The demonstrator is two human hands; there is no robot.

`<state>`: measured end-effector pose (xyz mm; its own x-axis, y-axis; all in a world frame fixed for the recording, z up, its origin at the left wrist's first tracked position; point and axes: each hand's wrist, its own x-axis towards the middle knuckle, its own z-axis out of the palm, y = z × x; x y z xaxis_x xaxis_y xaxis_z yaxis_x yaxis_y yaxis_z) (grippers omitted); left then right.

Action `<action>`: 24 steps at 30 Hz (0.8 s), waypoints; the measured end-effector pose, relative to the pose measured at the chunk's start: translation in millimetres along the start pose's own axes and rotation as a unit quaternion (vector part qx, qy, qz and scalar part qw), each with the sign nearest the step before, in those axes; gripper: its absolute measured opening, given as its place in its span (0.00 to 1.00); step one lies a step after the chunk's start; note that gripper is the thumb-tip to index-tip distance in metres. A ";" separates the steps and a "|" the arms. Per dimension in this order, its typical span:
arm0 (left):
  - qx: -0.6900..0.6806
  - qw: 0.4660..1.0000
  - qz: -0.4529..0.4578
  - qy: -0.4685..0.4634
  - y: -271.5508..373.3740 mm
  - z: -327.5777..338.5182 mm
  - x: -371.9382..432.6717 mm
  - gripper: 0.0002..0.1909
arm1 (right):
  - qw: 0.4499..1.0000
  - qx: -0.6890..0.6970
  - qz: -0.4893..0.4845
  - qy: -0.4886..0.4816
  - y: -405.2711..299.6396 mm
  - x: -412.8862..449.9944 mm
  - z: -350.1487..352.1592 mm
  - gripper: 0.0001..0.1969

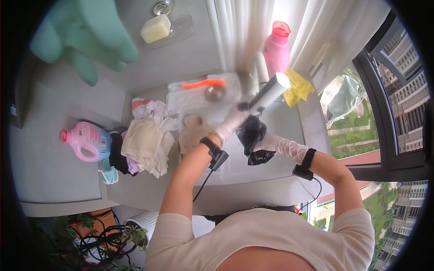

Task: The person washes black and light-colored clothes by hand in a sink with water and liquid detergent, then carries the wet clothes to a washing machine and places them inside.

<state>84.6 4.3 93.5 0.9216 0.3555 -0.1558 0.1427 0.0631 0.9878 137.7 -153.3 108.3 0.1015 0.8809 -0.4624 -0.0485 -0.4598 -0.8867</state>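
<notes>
A wet, crumpled black cloth hangs over the washbasin, beneath a white-and-grey faucet. My right hand, in a thin whitish glove, grips the cloth from its right side. Up at the faucet's dark outlet end is my left hand, gloved the same way and touching or very near the cloth's upper left edge. Its fingers are blurred and partly hidden, so its hold is unclear. Left of that wrist, a beige cloth lies in the basin.
An orange-handled brush lies on a white cloth behind. Piled laundry and a pink detergent bottle sit left. A pink bottle and yellow cloth stand by the faucet. Green rubber gloves hang upper left, near soap.
</notes>
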 end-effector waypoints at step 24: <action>0.135 0.925 0.197 0.295 25.5 -10.4 -6.6 0.13 | 0.802 0.591 0.045 -0.065 38.1 13.6 -15.4 0.32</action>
<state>78.4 13.2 119.7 0.5749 0.7532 0.3195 -0.0041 -0.3879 0.9217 152.6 -160.6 68.3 -0.0567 0.8899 -0.4527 -0.9669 -0.1620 -0.1972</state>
